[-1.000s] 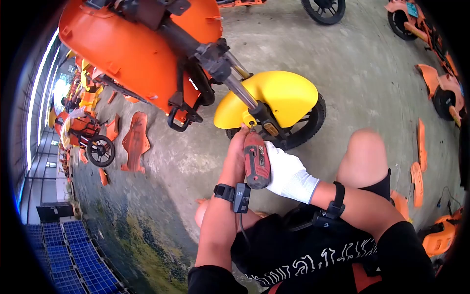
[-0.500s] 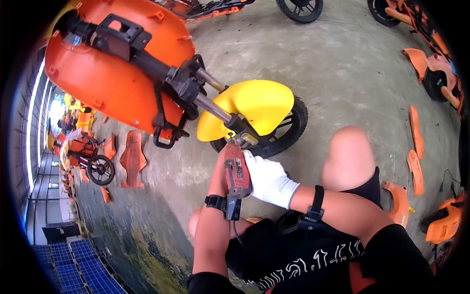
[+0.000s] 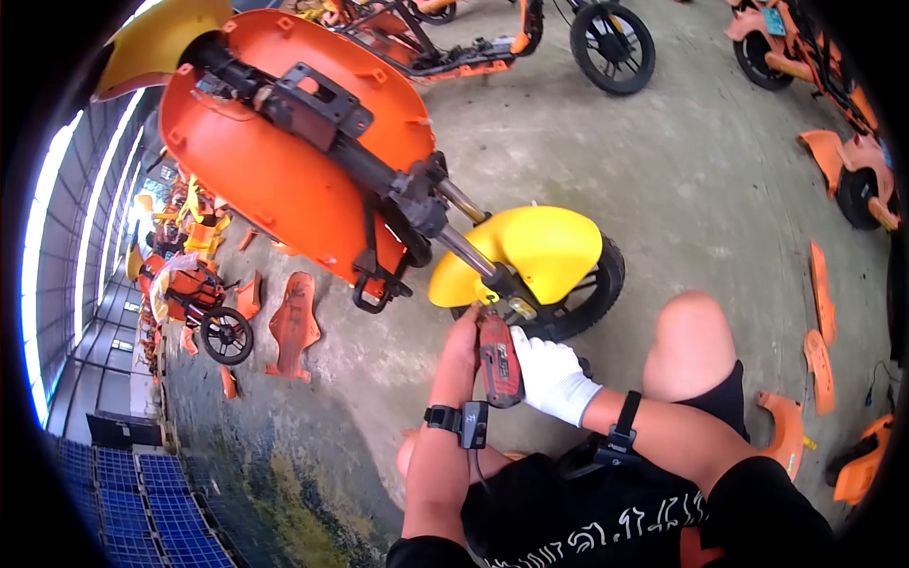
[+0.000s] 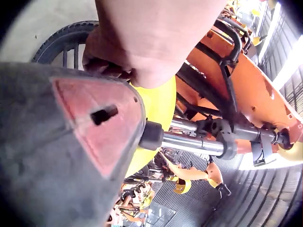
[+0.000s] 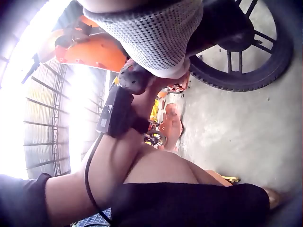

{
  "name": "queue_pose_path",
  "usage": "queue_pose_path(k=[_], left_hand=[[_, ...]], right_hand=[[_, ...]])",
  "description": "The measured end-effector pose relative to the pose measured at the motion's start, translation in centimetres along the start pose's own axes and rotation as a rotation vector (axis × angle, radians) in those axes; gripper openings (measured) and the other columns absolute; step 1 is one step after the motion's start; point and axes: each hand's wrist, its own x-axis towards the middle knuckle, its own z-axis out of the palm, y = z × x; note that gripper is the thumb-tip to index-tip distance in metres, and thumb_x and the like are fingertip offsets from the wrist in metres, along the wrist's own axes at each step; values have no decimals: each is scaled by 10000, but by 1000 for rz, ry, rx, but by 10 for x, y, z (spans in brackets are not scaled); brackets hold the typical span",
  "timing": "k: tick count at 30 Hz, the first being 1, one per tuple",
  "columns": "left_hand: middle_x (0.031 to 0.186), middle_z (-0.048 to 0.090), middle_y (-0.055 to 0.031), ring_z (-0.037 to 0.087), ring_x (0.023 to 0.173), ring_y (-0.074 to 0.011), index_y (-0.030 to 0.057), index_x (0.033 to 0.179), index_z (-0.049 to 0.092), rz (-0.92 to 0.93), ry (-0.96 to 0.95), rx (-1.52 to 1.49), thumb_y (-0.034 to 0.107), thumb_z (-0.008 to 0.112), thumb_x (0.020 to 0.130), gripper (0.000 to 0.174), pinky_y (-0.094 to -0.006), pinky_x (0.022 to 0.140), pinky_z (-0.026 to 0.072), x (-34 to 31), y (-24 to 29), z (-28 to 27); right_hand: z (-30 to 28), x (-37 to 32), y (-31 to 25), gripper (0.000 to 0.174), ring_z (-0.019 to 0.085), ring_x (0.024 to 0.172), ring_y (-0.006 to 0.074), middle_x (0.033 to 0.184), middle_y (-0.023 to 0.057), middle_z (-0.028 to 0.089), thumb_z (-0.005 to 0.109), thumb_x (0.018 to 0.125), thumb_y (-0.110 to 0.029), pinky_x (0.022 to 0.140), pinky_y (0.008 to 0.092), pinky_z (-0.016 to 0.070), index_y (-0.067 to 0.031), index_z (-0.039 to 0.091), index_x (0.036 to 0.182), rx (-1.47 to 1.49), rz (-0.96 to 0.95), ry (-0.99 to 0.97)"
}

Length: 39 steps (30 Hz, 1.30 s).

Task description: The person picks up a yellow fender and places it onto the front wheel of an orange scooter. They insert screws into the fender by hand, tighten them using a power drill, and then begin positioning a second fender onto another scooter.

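Note:
The white-gloved right hand grips a red power tool, whose nose points at the lower edge of a yellow fender beside the fork leg. Alongside the tool's nose is the bare left hand, its fingertips by the fender's small yellow tab. In the left wrist view, the left hand's fingers look bent; what they touch is hidden. The tool's dark rear end fills much of that view. The right wrist view shows the glove from behind, with its fingers hidden.
An orange body shell rises at upper left of the front wheel. Loose orange panels lie on the concrete floor. Other partly stripped scooters stand around, and blue grids are at lower left.
The head view has shifted, showing more of the shell and the scooters behind. Both hands and the tool stay by the fender's lower edge, with the right hand's grip kept.

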Motion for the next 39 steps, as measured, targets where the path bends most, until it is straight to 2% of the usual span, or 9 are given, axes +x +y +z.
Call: queue_pose_path(k=[13,23,25,27,31,32,36,37,39], left_hand=[[813,623,-49,594,668,-178,67,1013,604,50,70,19,265,487,1005,230,-341,615,511,8,0,14],[973,678,-127,640,798,-208,-30,1088,626,127,49,123,303,494,990,372,-364,747,508,-8,-3,12],[945,676,-113,632,775,-205,-19,1062,630,240,12,270,289,481,990,350,-368,743,509,-32,4,15],[852,636,-35,579,732,-154,73,974,615,288,-107,277,272,450,998,260,-323,678,473,-30,0,6],[709,541,28,531,598,-89,143,872,567,-8,-19,28,448,522,944,317,-247,521,434,-43,13,38],[711,534,30,520,594,-91,150,870,562,-14,3,87,457,524,942,318,-248,517,422,-81,25,59],[766,552,11,528,669,-105,123,933,587,5,-18,138,458,508,947,344,-249,574,435,-33,6,24],[800,605,-67,592,713,-193,77,981,586,11,-9,111,421,548,932,350,-320,608,478,-30,6,22],[813,616,-70,597,715,-199,66,978,595,53,2,101,377,531,942,320,-331,629,486,-24,2,18]], right_hand=[[-10,6,-7,645,681,809,312,921,176,658,629,801,-220,721,425,546,35,412,1353,-98,-9,-74],[-20,6,-9,609,676,720,359,841,192,663,627,810,-211,643,471,546,58,419,1315,-80,-37,-60],[-17,5,-6,566,672,685,361,809,193,662,609,823,-199,610,470,543,57,433,1297,-67,-31,-61],[-8,4,1,540,668,655,364,783,194,661,595,826,-184,584,467,539,57,445,1286,-27,-57,-9],[-9,1,0,595,666,709,346,859,194,661,581,808,-163,640,448,545,50,424,1341,-113,-77,-7],[-9,1,1,618,662,737,342,899,196,657,585,799,-159,668,442,545,45,416,1358,-114,-66,-43],[-9,2,5,597,671,784,364,918,210,653,586,832,-181,688,458,549,29,415,1363,-58,-60,-54],[-8,2,7,590,673,789,368,921,213,652,583,839,-185,690,461,550,28,416,1364,-52,-71,-45],[-12,0,4,581,674,783,369,916,211,658,581,837,-178,690,459,551,30,426,1356,-63,-86,-25]])
